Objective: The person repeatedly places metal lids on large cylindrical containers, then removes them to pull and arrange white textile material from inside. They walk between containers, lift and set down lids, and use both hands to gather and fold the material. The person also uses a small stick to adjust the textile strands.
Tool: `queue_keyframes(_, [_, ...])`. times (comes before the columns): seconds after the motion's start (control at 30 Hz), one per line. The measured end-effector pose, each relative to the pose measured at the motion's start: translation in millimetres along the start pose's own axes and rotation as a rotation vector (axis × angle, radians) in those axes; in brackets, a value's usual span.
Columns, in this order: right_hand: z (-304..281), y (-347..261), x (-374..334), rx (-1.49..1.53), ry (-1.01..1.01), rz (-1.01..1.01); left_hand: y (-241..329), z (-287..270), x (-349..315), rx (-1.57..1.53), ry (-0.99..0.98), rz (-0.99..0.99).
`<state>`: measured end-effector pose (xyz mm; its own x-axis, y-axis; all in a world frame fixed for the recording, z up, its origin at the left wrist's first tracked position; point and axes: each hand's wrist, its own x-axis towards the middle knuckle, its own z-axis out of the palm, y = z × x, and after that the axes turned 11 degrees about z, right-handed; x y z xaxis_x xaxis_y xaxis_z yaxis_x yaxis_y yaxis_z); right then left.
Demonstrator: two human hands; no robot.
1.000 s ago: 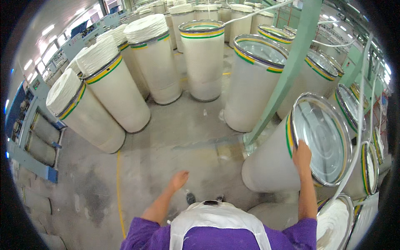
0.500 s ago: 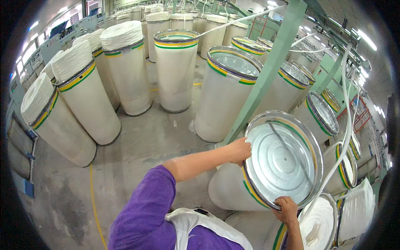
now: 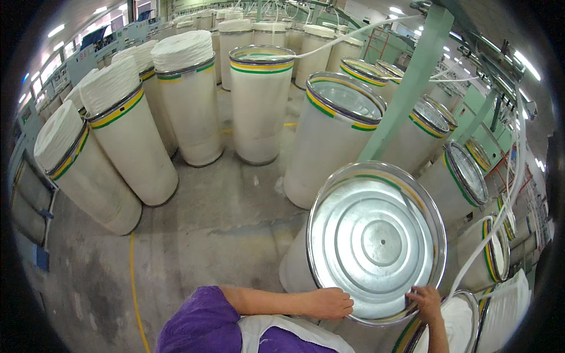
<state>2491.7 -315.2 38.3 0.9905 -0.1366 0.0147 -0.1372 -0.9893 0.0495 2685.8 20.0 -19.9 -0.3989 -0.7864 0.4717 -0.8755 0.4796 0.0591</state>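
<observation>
A tall white bin (image 3: 294, 265) stands on the floor (image 3: 194, 253) in front of the person, right of centre, its mouth facing up at them. A round metal disc (image 3: 382, 241), stamped with rings and a small dark middle hole, fills the mouth inside the shiny rim (image 3: 445, 247). The left hand (image 3: 332, 303) is closed over the rim at its near left, knuckles up. The right hand (image 3: 426, 300) is half curled over the near right edge, fingers slightly apart and tips inside; both have hold of the bin.

Yellow and green bands mark this bin and its neighbours. Small marks on the grey-blue machine (image 3: 82, 62) at upper left seem to be lettering, too blurred to read.

A green post (image 3: 406, 88) rises just past the far rim, and a white strand (image 3: 488, 241) hangs close on the right. Open floor spreads to the left, crossed by a yellow line (image 3: 134, 282).

Beside the right hand, another bin holds a white coil (image 3: 453, 323). Behind the post's left side, a near neighbour (image 3: 335, 135) shows a metal disc too. Along the left, bins are heaped above their rims with white coils (image 3: 112, 85).
</observation>
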Motion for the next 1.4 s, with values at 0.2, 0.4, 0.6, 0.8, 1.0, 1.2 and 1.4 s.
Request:
queue_keyframes(0.2, [7,18,84,-0.087,0.097,-0.133,-19,-41,-32,-0.106,-0.146,-0.222])
queue_keyframes(0.4, [4,-24,162,-0.038,0.091,-0.225,-27,-104,-121,0.16,-0.106,-0.474])
queue_keyframes(0.6, [5,-80,247,0.058,0.159,-0.492,12,-125,-175,0.28,0.029,-0.617])
queue_keyframes(0.8, [-16,-162,308,0.105,0.137,-0.698,80,-159,-215,0.408,0.102,-0.775])
queue_keyframes(1.0, [-34,-319,359,0.17,0.245,-0.988,164,-209,-276,0.506,0.168,-1.043])
queue_keyframes(1.2, [-38,-522,369,0.361,0.279,-1.29,188,-214,-289,0.593,0.083,-1.394])
queue_keyframes(1.4, [-7,-727,315,0.746,0.44,-1.196,242,-283,-414,1.013,0.329,-1.712])
